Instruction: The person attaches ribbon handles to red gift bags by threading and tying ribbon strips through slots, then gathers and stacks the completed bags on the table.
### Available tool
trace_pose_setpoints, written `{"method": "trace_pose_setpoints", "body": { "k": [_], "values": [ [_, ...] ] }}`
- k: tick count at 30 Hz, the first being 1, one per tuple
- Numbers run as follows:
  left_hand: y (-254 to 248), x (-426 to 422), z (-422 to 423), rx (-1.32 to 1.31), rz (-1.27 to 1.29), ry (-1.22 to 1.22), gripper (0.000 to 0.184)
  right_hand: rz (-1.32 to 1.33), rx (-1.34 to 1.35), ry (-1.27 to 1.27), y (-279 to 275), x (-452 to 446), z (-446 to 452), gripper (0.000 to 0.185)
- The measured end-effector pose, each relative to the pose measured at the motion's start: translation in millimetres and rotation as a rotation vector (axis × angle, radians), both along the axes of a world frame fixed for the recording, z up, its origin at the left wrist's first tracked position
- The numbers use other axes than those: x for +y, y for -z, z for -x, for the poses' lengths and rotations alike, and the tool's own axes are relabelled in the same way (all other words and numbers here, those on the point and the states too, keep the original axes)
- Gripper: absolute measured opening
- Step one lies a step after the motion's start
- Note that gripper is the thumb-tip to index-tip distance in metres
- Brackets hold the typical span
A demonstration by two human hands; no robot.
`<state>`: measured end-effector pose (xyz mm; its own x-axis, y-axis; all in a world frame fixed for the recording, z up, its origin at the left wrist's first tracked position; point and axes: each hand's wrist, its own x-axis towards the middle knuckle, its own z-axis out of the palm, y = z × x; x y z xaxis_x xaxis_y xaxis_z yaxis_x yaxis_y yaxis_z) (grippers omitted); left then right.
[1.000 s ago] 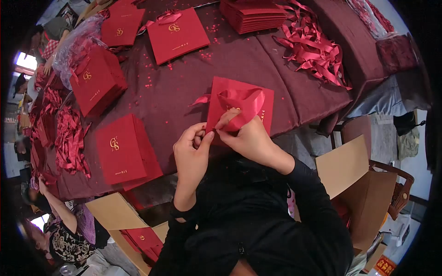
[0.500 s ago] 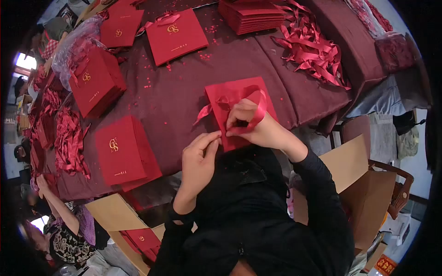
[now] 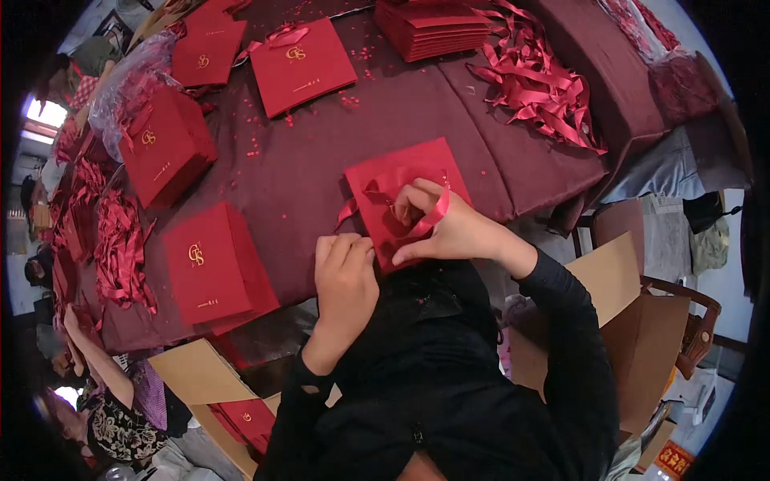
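Note:
A flat red paper gift bag [image 3: 433,160] lies at the table edge before me, tilted slightly. My right hand [image 3: 445,224] is over it, with curled fingers and the thumb resting low on the bag. A red satin ribbon [image 3: 435,215] loops across the fingers of this hand. Another end of ribbon [image 3: 346,212] sticks out past the bag's left side. My left hand [image 3: 346,280] is closed at the bag's lower left edge, knuckles up; its fingertips are partly hidden.
Stacks of red gift bags stand left [image 3: 210,264], upper left [image 3: 167,148] and at the back [image 3: 433,32]. Loose ribbons [image 3: 541,88] lie at upper right and more ribbons [image 3: 122,252] at far left. Cardboard boxes [image 3: 646,361] flank me. Another person's arm [image 3: 104,361] reaches in at left.
My left fingers have curled in from a pinch at the bag's edge. The right thumb has moved away from the fingers, down the bag. The bag has shifted slightly left.

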<state>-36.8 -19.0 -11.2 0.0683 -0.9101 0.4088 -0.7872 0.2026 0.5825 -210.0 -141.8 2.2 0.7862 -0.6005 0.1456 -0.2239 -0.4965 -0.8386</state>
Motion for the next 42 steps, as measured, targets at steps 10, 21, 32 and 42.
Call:
{"method": "trace_pose_setpoints", "body": {
  "k": [10,21,32,42],
  "values": [
    [-0.9,-14.4,-25.7,-0.192,0.016,-0.033,0.008,0.102,0.059,-0.044,-1.3,-12.6,7.5,0.064],
    [-9.1,-16.9,-25.6,-0.125,-0.009,0.055,0.011,0.094,0.011,-0.051,5.5,-26.6,23.5,0.064],
    [-2.6,-33.9,-12.2,-0.251,0.0,0.049,0.018,0.098,0.006,-0.031,9.9,-26.1,22.1,0.062],
    [-8.0,-25.7,-19.4,-0.201,-0.005,0.068,0.019,-0.012,-0.073,-0.014,15.5,-29.4,27.5,0.053]
  ]
}}
